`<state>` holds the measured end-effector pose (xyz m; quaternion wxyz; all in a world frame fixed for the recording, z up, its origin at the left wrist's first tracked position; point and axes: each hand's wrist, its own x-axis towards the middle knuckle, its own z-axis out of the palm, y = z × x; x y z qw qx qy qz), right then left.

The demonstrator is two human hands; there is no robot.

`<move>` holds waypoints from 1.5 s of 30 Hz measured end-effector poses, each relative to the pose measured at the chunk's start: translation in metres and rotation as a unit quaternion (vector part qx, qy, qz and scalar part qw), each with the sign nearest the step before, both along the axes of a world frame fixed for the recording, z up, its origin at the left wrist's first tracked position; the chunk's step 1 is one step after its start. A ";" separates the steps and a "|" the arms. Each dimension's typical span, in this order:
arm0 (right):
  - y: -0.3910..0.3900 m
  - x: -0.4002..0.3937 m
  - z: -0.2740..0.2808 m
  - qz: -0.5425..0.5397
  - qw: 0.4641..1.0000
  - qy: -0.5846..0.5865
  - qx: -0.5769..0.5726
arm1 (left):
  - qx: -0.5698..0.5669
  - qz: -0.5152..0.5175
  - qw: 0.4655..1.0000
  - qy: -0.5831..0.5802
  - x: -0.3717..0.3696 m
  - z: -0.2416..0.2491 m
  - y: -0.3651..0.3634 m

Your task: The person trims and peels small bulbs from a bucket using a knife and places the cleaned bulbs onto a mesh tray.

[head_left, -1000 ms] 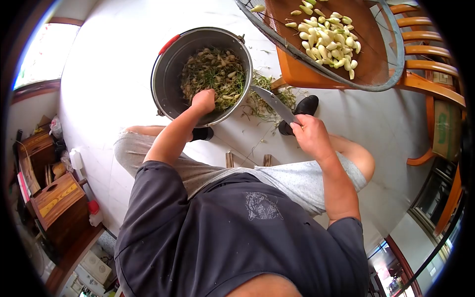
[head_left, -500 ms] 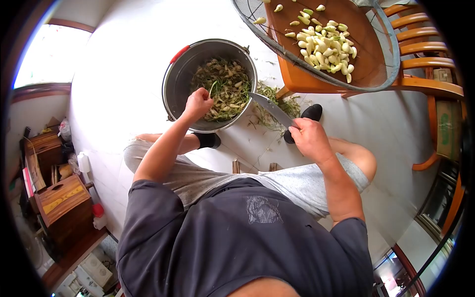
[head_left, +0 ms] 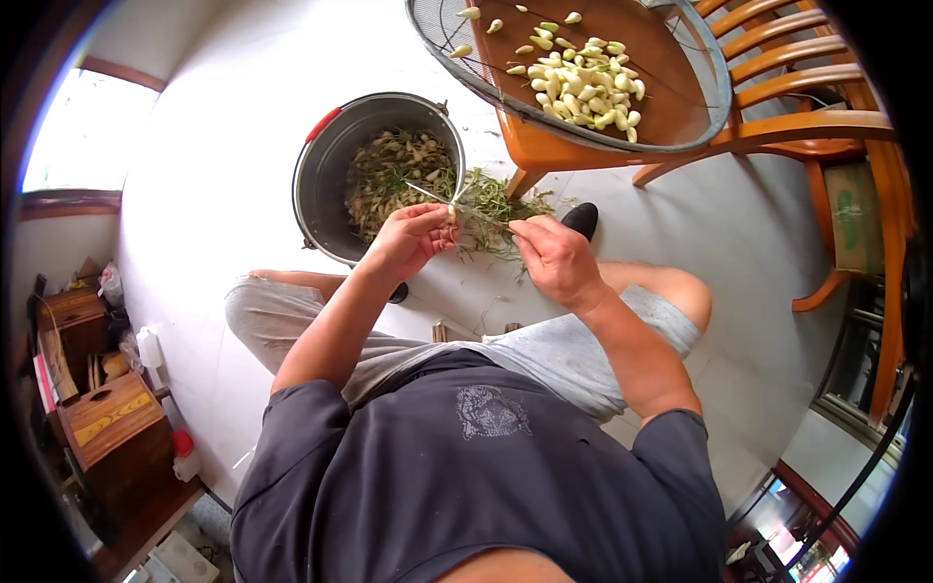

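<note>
Pinched in the fingers of my left hand point(head_left: 416, 241) is a small pale bulb point(head_left: 452, 216) with a green stalk. My right hand point(head_left: 559, 260) grips the handle of a knife point(head_left: 426, 192), whose thin blade points left and crosses at the bulb, edge-on to me. Both hands are in front of a grey metal bucket point(head_left: 319, 189) with a red grip on its handle. Inside the bucket lie many untrimmed bulbs with stalks and roots point(head_left: 389, 177).
A round mesh sieve point(head_left: 721, 102) holding a heap of cleaned white bulbs point(head_left: 588, 89) rests on a wooden chair point(head_left: 544, 151). Green trimmings point(head_left: 501, 204) are scattered on the floor beside the bucket. Wooden boxes point(head_left: 112, 413) stand at far left.
My left hand has come out from over the bucket with a bulb. The knife has swung left to meet it, and both hands are closer together. The view has shifted slightly.
</note>
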<state>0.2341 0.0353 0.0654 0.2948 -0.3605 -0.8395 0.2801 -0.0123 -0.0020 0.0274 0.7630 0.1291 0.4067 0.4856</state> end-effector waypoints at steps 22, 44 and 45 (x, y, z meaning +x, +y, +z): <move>0.001 0.005 -0.004 -0.014 0.994 -0.053 0.096 | -0.066 -0.005 0.995 -0.072 0.026 -0.001 0.015; 0.011 0.015 -0.007 -0.100 0.982 -0.059 -0.146 | 0.021 0.045 0.998 -0.047 0.014 -0.007 0.015; 0.011 0.012 -0.005 -0.106 0.983 -0.033 -0.145 | 0.018 0.062 0.997 -0.041 0.015 -0.007 0.016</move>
